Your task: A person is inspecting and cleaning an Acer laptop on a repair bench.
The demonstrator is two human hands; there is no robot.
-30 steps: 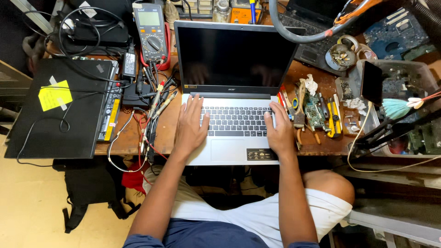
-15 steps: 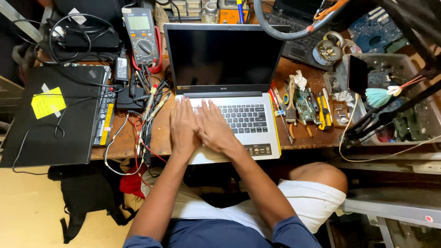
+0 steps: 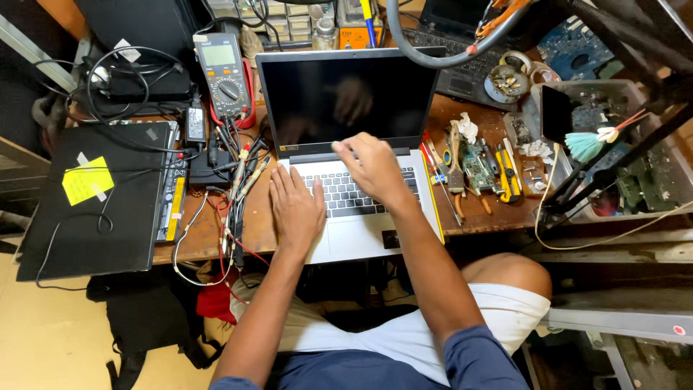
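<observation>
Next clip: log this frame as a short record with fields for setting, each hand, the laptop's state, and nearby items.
setting: cluttered wooden workbench, seen from above
left hand: flat, palm down, on the left palm rest and keyboard edge of the open silver laptop
right hand: raised over the keyboard's top rows, near the hinge; contact unclear
laptop screen: dark, showing reflections
left of laptop: grey multimeter with red holster, tangled cables, closed black laptop with yellow sticky note
right of laptop: green circuit board, yellow-handled tools
</observation>
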